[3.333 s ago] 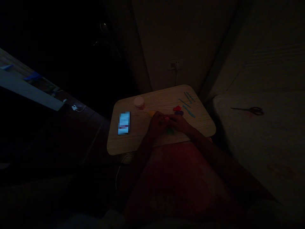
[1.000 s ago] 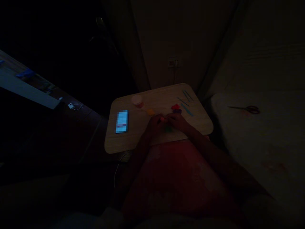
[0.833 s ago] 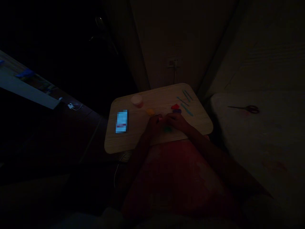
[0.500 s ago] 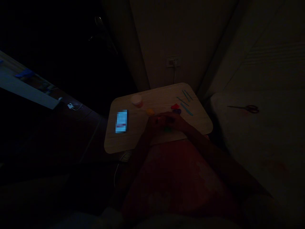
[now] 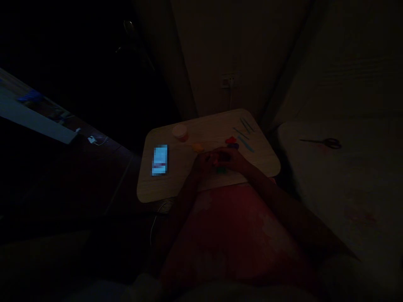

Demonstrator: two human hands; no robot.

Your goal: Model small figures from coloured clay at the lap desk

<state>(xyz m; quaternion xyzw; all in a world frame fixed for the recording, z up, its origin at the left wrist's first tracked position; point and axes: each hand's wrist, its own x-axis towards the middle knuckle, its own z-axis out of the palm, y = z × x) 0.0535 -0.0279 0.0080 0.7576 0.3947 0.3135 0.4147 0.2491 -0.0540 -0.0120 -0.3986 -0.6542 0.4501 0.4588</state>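
In dim light my left hand (image 5: 201, 162) and my right hand (image 5: 232, 157) meet near the front edge of the small wooden table. Their fingers are bent together around a small spot that looks reddish; whether it is an object or lit fingertips is too dark to tell. Just beneath them lies a green lump (image 5: 221, 169). A yellow lump (image 5: 198, 147), soft like modelling clay, rests beyond my left hand. Past my right hand are a red lump (image 5: 231, 139) and a purple one (image 5: 233, 146), side by side. Several thin teal strips (image 5: 246, 143) lie to their right.
A lidded tub (image 5: 180, 132) stands at the table's (image 5: 179, 184) back left. A lit phone (image 5: 160, 160) lies nearer the left edge. Scissors (image 5: 329, 143) rest on a pale surface at right. Behind the table, a plug sits in a wall socket (image 5: 228, 80).
The fingers of both hands have shifted slightly against each other, and the reddish spot shows a little differently. The view has moved slightly; the things on the table stay put.
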